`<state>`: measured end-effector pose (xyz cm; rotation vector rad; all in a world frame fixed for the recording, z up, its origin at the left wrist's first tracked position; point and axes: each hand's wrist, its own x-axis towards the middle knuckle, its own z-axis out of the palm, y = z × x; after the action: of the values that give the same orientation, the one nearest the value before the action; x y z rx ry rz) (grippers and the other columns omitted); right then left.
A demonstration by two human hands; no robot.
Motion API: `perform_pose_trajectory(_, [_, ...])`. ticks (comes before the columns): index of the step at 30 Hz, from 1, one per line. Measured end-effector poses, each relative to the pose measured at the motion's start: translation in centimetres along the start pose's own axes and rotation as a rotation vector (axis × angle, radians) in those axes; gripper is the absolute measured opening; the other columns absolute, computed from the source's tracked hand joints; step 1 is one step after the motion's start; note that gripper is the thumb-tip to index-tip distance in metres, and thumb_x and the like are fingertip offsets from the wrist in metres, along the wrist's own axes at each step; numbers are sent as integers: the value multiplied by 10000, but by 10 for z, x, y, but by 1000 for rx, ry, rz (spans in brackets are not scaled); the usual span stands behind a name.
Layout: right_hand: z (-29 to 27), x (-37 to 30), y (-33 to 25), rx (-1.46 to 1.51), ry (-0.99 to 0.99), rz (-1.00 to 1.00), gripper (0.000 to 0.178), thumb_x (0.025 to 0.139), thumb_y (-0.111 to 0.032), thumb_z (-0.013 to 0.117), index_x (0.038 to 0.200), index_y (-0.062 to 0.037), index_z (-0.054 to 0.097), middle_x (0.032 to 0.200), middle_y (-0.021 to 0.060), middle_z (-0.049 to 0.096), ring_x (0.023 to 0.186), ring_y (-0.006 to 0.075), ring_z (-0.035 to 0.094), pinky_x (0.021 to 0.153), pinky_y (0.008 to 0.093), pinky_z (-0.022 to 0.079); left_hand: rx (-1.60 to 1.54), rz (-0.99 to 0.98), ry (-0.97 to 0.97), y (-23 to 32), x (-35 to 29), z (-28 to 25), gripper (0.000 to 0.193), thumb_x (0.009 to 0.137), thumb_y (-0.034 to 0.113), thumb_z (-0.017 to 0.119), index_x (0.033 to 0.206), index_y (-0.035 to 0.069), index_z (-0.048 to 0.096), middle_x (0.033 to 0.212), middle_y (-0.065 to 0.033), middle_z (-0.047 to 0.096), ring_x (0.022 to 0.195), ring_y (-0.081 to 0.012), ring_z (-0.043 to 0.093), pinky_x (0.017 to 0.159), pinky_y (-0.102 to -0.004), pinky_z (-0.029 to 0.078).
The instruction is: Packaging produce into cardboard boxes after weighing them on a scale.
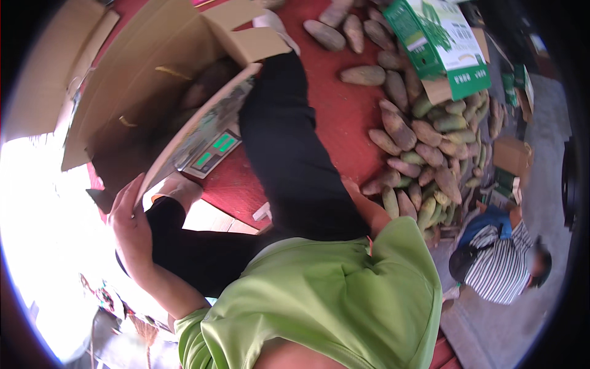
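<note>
My left hand [130, 224] is closed on the near lower edge of a large open cardboard box [138, 74], which leans up at the left. The inside of the box is dark, with a few rounded shapes dimly visible. Just beside its printed outer side sits a scale display [215, 152] with lit green digits. My right hand [353, 189] is down beside my right thigh, near a heap of elongated, sweet-potato-like produce [399, 129] in purple-brown and green. My leg hides the fingers of that hand, so what it touches does not show.
My black-trousered legs [283, 135] straddle the scale on a red floor covering [344, 129]. A green and white carton [439, 43] rests on the heap. Another person in a striped shirt [498, 264] is low down at the right, near more cartons [513, 157]. Another brown box [46, 67] stands far left.
</note>
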<state>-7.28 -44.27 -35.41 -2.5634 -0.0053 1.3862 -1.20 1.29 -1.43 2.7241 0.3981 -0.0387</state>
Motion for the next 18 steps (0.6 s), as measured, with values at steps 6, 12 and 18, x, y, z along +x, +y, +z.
perform_pose_trajectory(6, [-56, 19, 15, 70, 230, 53, 734, 658, -410, 743, 1241, -55, 474, 1216, 208, 549, 1155, 387, 517, 958, 455, 437, 0, -24, 32, 10, -2, -7, 417, 740, -104, 467, 1081, 35, 662, 1045, -156, 661, 986, -314, 633, 880, -373, 489])
perform_pose_trajectory(12, [-219, -13, -56, 563, 633, -390, 566, 646, -20, 757, 1168, -27, 541, 1084, 113, 603, 1029, 212, 573, 884, 336, 466, 23, 0, 24, 8, -5, -9, 389, 767, -79, 483, 1099, 31, 653, 1066, -150, 656, 979, -330, 623, 869, -385, 491])
perform_pose_trajectory(18, [-366, -99, -190, 502, 867, -688, 608, 684, -41, 760, 1237, -38, 506, 1137, 86, 591, 1052, 190, 565, 905, 333, 459, 38, -13, 15, 5, -7, -11, 373, 752, -37, 550, 1103, 48, 645, 1078, -122, 653, 992, -316, 612, 872, -401, 474])
